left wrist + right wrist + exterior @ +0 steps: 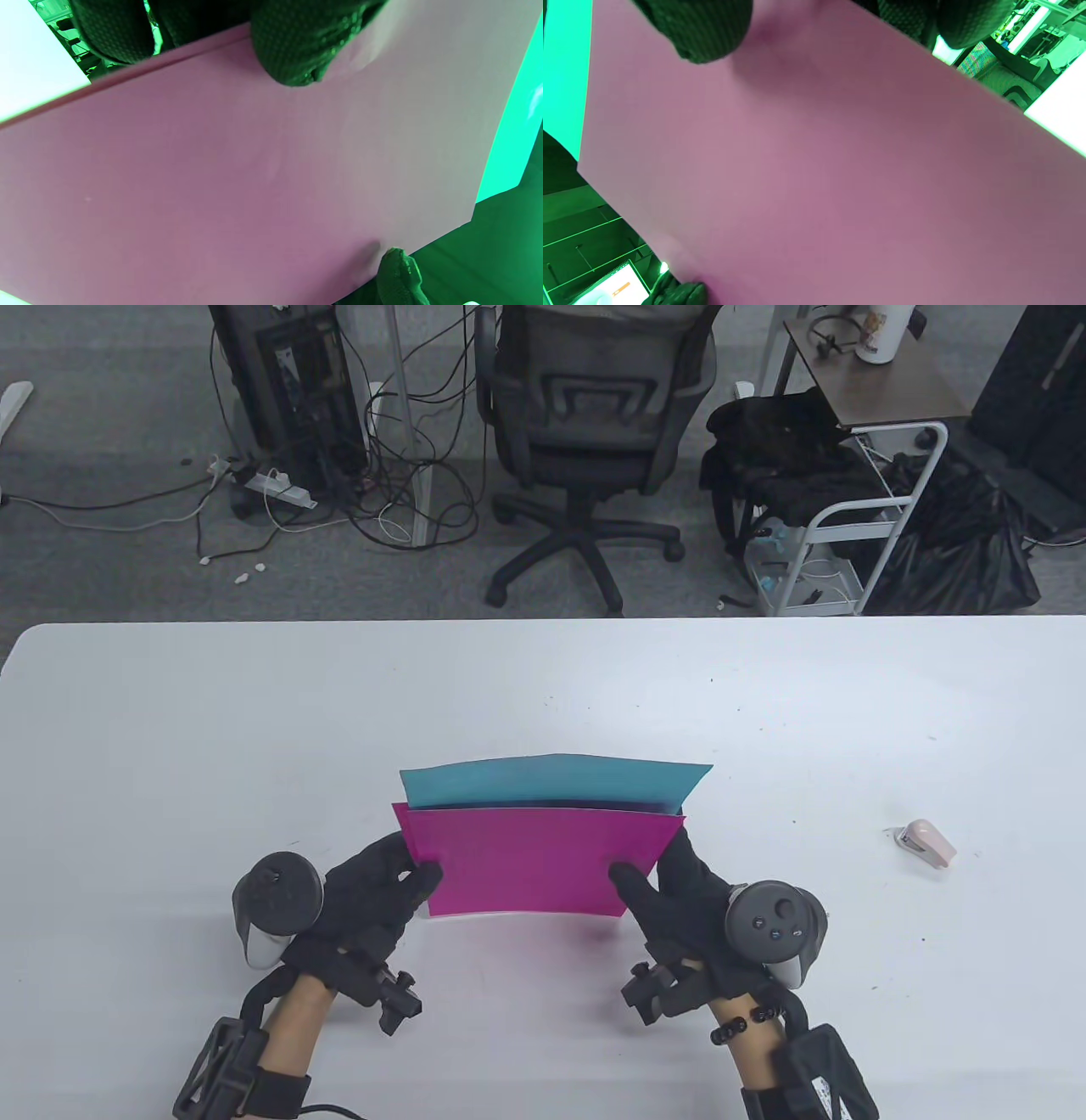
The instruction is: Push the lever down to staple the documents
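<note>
A magenta sheet (534, 857) with a teal sheet (551, 785) behind it stands on edge on the white table (170, 746), held upright. My left hand (399, 878) grips the stack's left edge, thumb on the front. My right hand (653, 882) grips the right edge the same way. In the left wrist view the pink sheet (237, 178) fills the frame under my thumb (297, 46). In the right wrist view the sheet (831, 169) shows the same under my thumb (704, 29). A small pink stapler (927, 842) lies on the table far to the right, apart from both hands.
An office chair (585, 432), a cart (848, 517) with black bags and a computer tower (288, 381) with cables stand beyond the table's far edge.
</note>
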Action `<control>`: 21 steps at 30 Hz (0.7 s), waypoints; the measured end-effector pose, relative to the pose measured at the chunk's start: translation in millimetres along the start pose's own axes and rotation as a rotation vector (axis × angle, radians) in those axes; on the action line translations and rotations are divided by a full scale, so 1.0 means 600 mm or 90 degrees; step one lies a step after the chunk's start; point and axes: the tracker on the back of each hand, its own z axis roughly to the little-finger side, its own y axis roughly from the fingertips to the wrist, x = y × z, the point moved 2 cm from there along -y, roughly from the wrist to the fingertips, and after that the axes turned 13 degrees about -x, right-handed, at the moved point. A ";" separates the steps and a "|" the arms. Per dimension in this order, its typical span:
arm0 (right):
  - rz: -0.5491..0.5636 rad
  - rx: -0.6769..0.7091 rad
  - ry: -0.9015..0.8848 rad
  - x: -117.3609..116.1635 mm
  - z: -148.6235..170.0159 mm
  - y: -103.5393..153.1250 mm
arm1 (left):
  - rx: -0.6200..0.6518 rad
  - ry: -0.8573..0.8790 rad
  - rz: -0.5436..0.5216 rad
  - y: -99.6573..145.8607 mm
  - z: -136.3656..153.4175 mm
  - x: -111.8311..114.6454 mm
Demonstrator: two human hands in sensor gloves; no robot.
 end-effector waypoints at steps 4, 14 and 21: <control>-0.006 -0.017 -0.019 -0.002 0.006 -0.001 | 0.000 0.033 0.008 0.000 0.001 -0.002; -0.036 -0.038 -0.024 -0.013 0.013 -0.003 | 0.001 0.058 0.023 0.000 -0.004 0.006; -0.056 -0.061 -0.035 -0.033 0.018 -0.004 | -0.018 0.075 0.021 -0.003 -0.002 0.021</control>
